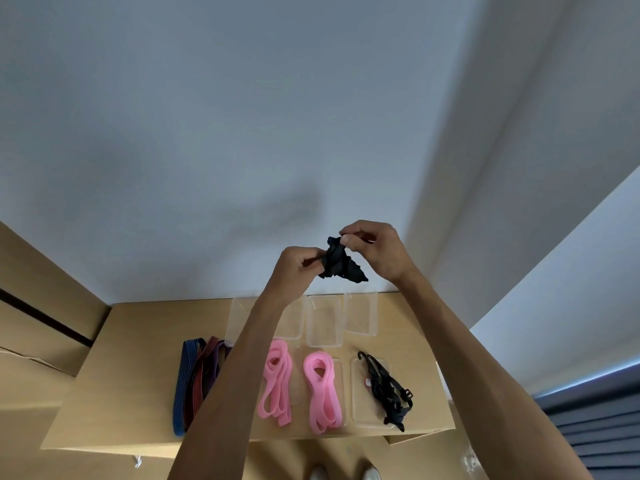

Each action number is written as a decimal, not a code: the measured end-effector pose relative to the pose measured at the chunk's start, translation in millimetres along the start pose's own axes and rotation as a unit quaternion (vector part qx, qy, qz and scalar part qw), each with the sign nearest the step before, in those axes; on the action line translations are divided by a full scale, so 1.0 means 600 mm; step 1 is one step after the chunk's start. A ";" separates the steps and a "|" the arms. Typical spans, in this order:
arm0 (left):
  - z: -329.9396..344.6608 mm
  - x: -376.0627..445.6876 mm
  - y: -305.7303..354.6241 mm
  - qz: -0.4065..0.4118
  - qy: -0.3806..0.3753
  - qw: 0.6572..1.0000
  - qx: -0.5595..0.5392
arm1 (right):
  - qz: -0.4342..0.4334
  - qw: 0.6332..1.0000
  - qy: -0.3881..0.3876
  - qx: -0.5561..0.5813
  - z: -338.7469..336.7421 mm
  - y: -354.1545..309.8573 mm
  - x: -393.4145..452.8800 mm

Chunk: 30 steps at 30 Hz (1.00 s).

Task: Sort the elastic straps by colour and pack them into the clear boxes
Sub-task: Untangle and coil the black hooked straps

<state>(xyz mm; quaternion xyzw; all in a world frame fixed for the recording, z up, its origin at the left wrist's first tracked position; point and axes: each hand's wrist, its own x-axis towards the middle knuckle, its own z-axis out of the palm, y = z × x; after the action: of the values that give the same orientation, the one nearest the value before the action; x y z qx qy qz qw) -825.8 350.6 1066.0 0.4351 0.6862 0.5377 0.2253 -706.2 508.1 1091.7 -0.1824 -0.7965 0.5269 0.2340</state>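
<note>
Both my hands are raised above the cardboard box top (pixel 138 393). My left hand (pixel 294 268) and my right hand (pixel 377 251) pinch a bunched black elastic strap (pixel 341 265) between them. Below, two pink strap bundles (pixel 277 382) (pixel 322 389) lie over clear boxes. A tangle of black straps (pixel 388 389) lies in another clear box (pixel 360 400) at the right. Blue, red and purple striped straps (pixel 197 375) lie at the left, partly hidden by my left forearm. Three clear boxes (pixel 323 320) stand in a back row.
More cardboard boxes (pixel 38 323) stand to the left. A white wall rises behind the box top. Shoes (pixel 346 474) show on the floor below the front edge, and grey slats (pixel 602 431) sit at the lower right.
</note>
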 end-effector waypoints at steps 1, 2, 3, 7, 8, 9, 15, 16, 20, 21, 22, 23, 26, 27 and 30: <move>0.000 0.001 0.007 0.001 0.002 1.000 -0.009 | 0.005 1.000 0.004 0.025 -0.002 0.002 -0.001; 0.001 0.003 0.012 0.001 0.015 1.000 -0.011 | 0.012 0.999 0.014 0.049 -0.002 0.004 -0.002; 0.004 0.007 0.016 -0.001 0.043 0.999 -0.008 | 0.020 0.997 0.031 0.070 0.000 0.007 -0.003; 0.019 0.018 0.032 -0.009 0.191 0.982 0.000 | 0.046 0.988 0.083 0.123 0.010 0.013 -0.011; 0.019 0.020 0.032 -0.010 0.203 0.979 0.013 | 0.042 0.987 0.088 0.126 0.012 0.013 -0.013; 0.017 0.021 0.031 -0.012 0.203 0.979 0.029 | 0.034 0.987 0.094 0.124 0.011 0.012 -0.014; 0.004 0.017 0.022 -0.017 0.158 0.983 0.091 | 0.000 0.987 0.146 0.070 -0.005 0.006 -0.006; 0.004 0.016 0.023 -0.008 0.152 0.982 0.108 | -0.003 0.987 0.145 0.063 -0.006 0.004 -0.004; 0.004 0.012 0.034 0.017 0.040 0.994 0.098 | -0.008 0.989 0.107 0.097 -0.017 -0.005 0.006; 0.006 0.008 0.041 0.021 0.006 0.999 0.047 | 0.004 0.989 0.090 0.121 -0.018 -0.005 0.010; 0.009 0.006 0.048 0.025 -0.011 1.000 -0.011 | 0.023 0.986 0.070 0.152 -0.017 -0.004 0.012; 0.013 0.005 0.053 0.030 -0.010 0.998 -0.062 | 0.052 0.978 0.048 0.195 -0.013 -0.001 0.013; 0.031 0.011 0.061 0.030 0.047 0.990 -0.132 | 0.141 0.926 0.028 0.349 0.006 0.016 0.005; 0.037 0.014 0.062 0.019 0.075 0.987 -0.141 | 0.144 0.923 0.041 0.355 0.010 0.024 0.001; 0.039 0.021 0.057 -0.023 0.175 0.969 -0.175 | 0.129 0.951 0.049 0.276 0.011 0.031 -0.014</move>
<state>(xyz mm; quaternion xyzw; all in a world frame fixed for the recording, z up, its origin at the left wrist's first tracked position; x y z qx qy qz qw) -802.0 375.7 1092.6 0.2720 0.6198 0.7121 0.1867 -702.1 505.7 1070.5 -0.2377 -0.5773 0.7422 0.2435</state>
